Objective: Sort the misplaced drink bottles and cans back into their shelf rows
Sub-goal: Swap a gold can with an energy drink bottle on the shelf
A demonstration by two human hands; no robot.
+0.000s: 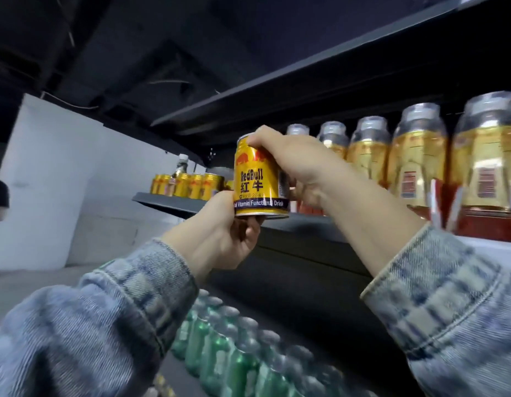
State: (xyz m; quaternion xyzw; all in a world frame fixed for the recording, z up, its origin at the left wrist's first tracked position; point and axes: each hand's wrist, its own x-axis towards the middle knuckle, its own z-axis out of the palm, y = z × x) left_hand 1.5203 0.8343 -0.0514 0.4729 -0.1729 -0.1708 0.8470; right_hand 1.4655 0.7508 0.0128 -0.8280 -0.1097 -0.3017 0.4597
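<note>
Left grip (220, 239) and right grip (300, 167) clamped on gold can (255, 181), labelled RedBull 红牛

The green bottles (220, 356) below are blurred, labels unreadable

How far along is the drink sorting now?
Done: clear plastic golden-drink bottles stand in line. In hand: left hand and right hand grip a gold metal Red Bull can, not yet shelved. Left: a white-capped bottle stands among the row of gold cans.
</note>
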